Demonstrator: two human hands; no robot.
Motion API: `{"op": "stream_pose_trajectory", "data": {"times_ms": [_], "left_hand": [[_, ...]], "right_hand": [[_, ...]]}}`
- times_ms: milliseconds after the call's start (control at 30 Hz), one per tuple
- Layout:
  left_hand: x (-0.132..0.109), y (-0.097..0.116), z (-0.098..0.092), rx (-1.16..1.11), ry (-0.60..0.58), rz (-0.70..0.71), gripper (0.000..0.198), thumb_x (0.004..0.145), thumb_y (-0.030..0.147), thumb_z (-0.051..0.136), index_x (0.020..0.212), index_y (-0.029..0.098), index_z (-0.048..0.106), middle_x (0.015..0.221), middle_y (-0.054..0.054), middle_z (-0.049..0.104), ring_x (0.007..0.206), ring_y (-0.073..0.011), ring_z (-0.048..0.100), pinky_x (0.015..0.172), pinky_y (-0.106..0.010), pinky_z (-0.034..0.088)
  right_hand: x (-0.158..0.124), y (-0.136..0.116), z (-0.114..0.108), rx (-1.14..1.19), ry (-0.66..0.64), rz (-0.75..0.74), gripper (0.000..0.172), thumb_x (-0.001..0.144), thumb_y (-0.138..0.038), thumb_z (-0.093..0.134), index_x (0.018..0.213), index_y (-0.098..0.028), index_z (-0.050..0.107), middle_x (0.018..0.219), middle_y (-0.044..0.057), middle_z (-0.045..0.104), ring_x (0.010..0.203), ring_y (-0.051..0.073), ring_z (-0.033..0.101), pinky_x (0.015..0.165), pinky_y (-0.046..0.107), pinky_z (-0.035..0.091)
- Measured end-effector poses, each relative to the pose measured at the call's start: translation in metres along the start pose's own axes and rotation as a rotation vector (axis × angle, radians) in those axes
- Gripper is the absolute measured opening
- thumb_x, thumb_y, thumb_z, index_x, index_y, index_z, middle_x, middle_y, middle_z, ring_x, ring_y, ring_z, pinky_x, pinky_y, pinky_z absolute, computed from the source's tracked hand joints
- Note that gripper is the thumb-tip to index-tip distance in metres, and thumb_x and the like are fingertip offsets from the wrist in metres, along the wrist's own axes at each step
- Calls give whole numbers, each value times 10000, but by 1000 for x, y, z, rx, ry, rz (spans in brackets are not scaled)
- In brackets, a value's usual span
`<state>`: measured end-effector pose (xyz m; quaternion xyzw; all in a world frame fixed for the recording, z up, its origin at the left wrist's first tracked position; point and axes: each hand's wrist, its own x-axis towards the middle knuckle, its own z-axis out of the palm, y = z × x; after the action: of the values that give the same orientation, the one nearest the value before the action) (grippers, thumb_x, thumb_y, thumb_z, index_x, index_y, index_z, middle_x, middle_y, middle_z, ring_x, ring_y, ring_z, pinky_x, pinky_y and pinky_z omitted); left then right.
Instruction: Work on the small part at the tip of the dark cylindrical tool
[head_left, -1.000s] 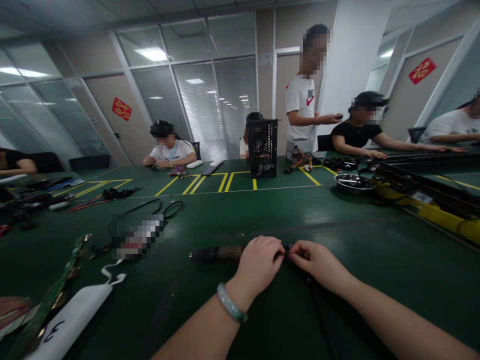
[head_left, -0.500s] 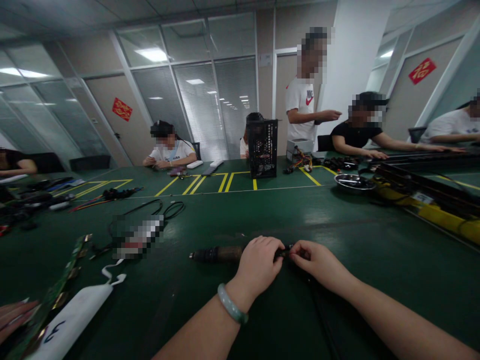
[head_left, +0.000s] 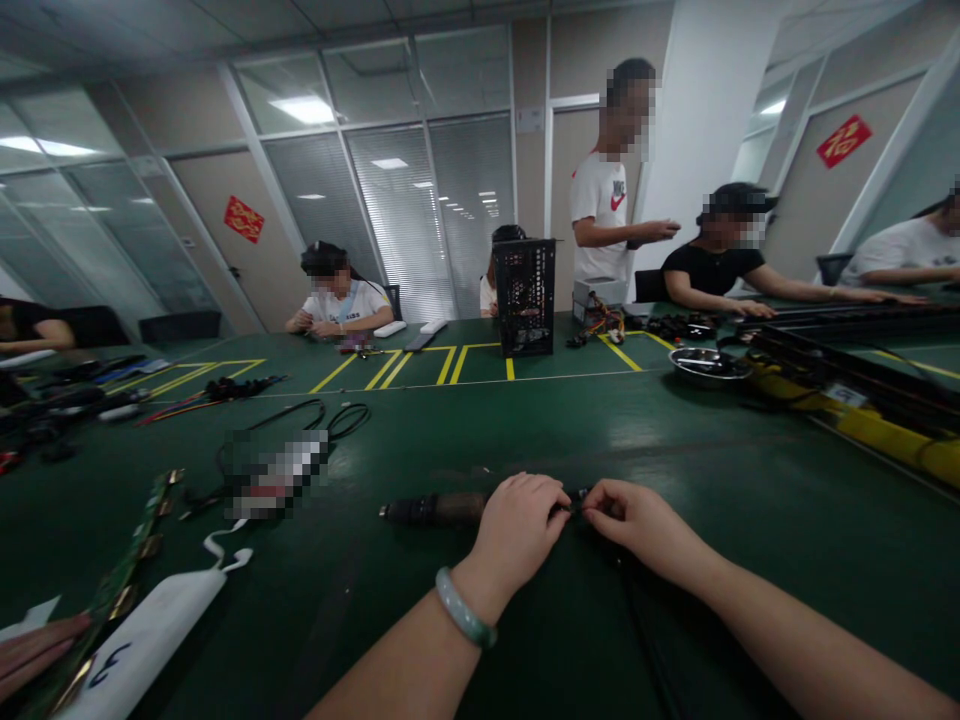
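Observation:
A dark cylindrical tool [head_left: 435,509] with a metal tip lies on the green table [head_left: 420,620], its tip pointing left. My left hand [head_left: 517,525], below a jade-like bangle [head_left: 465,608], is closed over the right end of the tool. Close beside it, my right hand [head_left: 630,520] is pinched at the fingertips, where a thin dark piece shows between the two hands. Too little of that piece is visible to name it. A black cable [head_left: 649,640] runs from under my right hand toward the near edge.
At lower left, another person's hand [head_left: 37,655] touches a green circuit board [head_left: 127,560] beside a white power strip [head_left: 150,640]. Farther back stand a black computer case [head_left: 525,297] and a metal bowl [head_left: 709,367]. Yellow equipment [head_left: 885,425] lies right.
My hands have barely moved, with a slight shift of the right fingers. The other person's hand at lower left has moved a little against the circuit board, and white material now shows above it.

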<state>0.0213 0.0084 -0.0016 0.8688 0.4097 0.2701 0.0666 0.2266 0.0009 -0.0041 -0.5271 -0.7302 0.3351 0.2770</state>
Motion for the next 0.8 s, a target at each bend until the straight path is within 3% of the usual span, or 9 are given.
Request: {"op": "stream_pose_trajectory", "data": {"times_ms": [800], "left_hand": [[1,2,0,10,5,-5,169,833,151,637,975,233,598,1016,9,639,973,-197,572,983,-413,382]], "right_hand": [[2,6,4,-10,22,5,115,855,-287,552,844,-197,623,749,-11,665,674,145,612,585,217,430]]}}
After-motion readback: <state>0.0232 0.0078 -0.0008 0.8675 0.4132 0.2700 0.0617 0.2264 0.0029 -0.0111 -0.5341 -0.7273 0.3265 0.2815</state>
